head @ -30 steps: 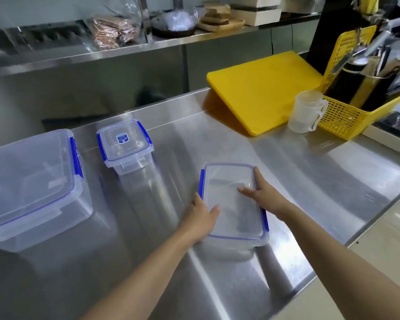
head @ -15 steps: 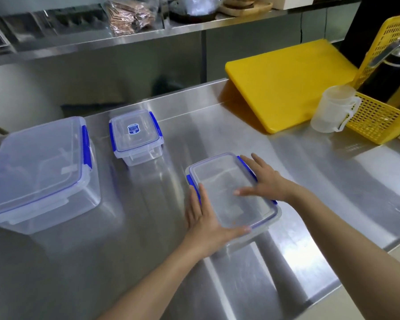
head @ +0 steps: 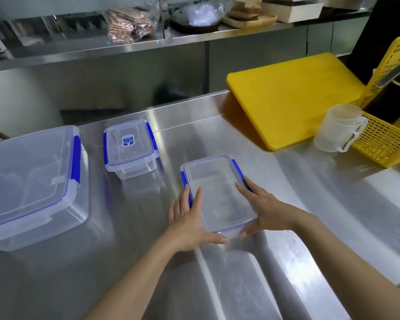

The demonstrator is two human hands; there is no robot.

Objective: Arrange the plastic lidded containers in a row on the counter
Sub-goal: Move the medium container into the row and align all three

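Observation:
Three clear plastic containers with blue-clipped lids stand on the steel counter (head: 286, 204). The large container (head: 30, 179) is at the far left. A small container (head: 131, 146) with a blue label sits to its right, further back. The flat container (head: 217, 192) lies near the middle. My left hand (head: 189, 218) clasps its left side and near corner, and my right hand (head: 263, 206) clasps its right side and near edge. It rests on the counter between both hands.
A yellow cutting board (head: 293, 98) leans at the back right. Beside it stand a translucent measuring jug (head: 337, 128) and a yellow basket (head: 386, 135) holding a dark pot. A steel shelf (head: 125, 45) with bags and trays runs along the back.
Both hands have slid the flat container away from the counter's front edge and turned it, bringing it closer to the small container. My hands shifted from its top to its sides.

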